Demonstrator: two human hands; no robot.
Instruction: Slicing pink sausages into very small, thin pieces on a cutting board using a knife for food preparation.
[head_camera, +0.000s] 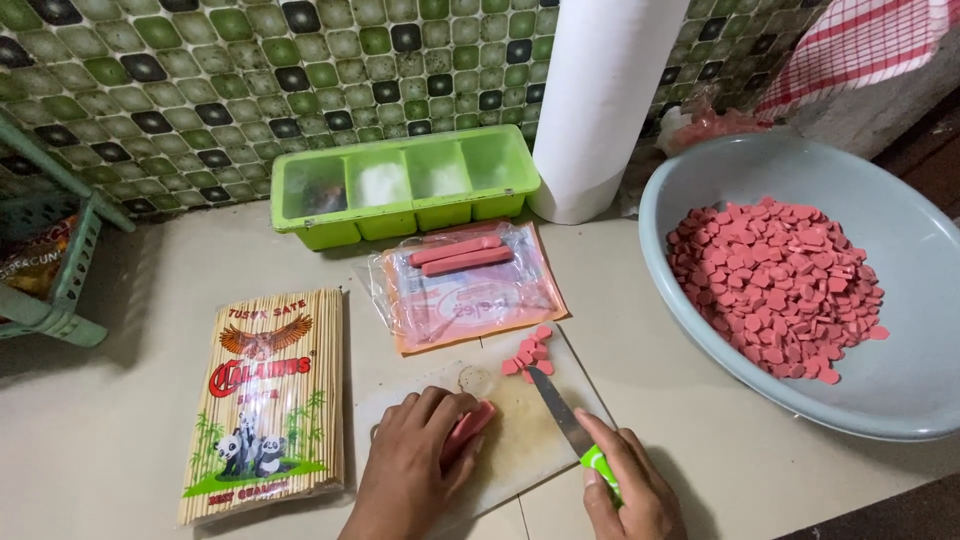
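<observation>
My left hand (412, 462) presses a pink sausage (470, 428) flat on a pale cutting board (520, 440). In my right hand (632, 495) is a knife with a green handle (598, 465); its blade (555, 405) points up toward a small heap of pink sausage slices (528, 354) at the board's far edge. The blade tip lies just right of the sausage, apart from it.
A grey-blue basin (900, 390) full of pink slices sits at right. Behind the board lie an open plastic pack with two sausages (462, 255), a green compartment tray (400, 190) and a white paper roll (590, 110). A packet of bamboo skewers (265, 400) lies at left, a green rack (60, 270) beyond.
</observation>
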